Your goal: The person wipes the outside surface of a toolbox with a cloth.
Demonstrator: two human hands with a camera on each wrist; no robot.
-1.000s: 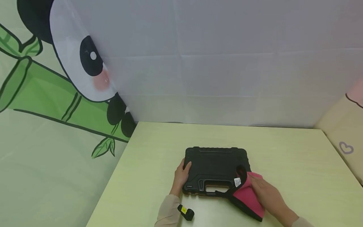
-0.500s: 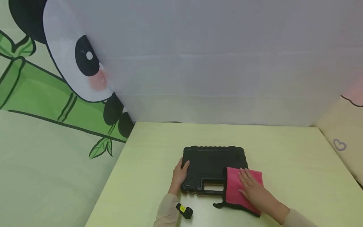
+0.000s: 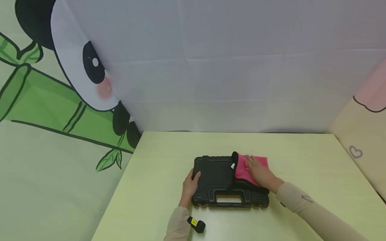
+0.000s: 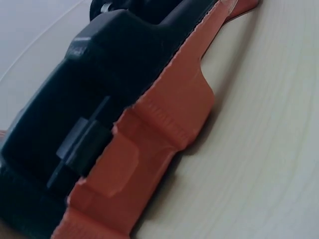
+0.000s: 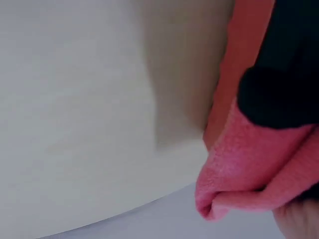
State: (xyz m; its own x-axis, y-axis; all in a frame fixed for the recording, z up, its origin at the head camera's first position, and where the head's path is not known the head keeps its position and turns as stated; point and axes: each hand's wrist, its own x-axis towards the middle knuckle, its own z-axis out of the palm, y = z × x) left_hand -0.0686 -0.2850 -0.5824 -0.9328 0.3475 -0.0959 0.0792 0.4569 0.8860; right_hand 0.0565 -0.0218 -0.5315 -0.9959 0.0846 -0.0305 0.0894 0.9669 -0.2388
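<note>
A black plastic carrying case (image 3: 212,177) with a handle cutout lies flat on the table. Its orange lower half (image 4: 164,107) and a black latch (image 4: 87,144) show in the left wrist view. At the case's left edge, my left hand (image 3: 189,185) grips it, thumb on the lid and fingers along the side. A pink cloth with black edging (image 3: 242,169) covers the right part of the lid. My right hand (image 3: 260,172) presses on this cloth with its fingers extended. In the right wrist view, the folded cloth (image 5: 249,159) hangs over the case's side, hiding most of that hand.
The pale yellow table (image 3: 144,201) extends around the case on all sides. A small black device with a yellow label (image 3: 196,224) sits at my left wrist. Behind the table hangs a grey-white backdrop (image 3: 226,83); a cartoon-printed curtain (image 3: 54,140) flanks the left.
My right hand has slid the pink cloth from the case's lower right corner up and away toward the far right of the lid. The left hand keeps its hold on the left edge.
</note>
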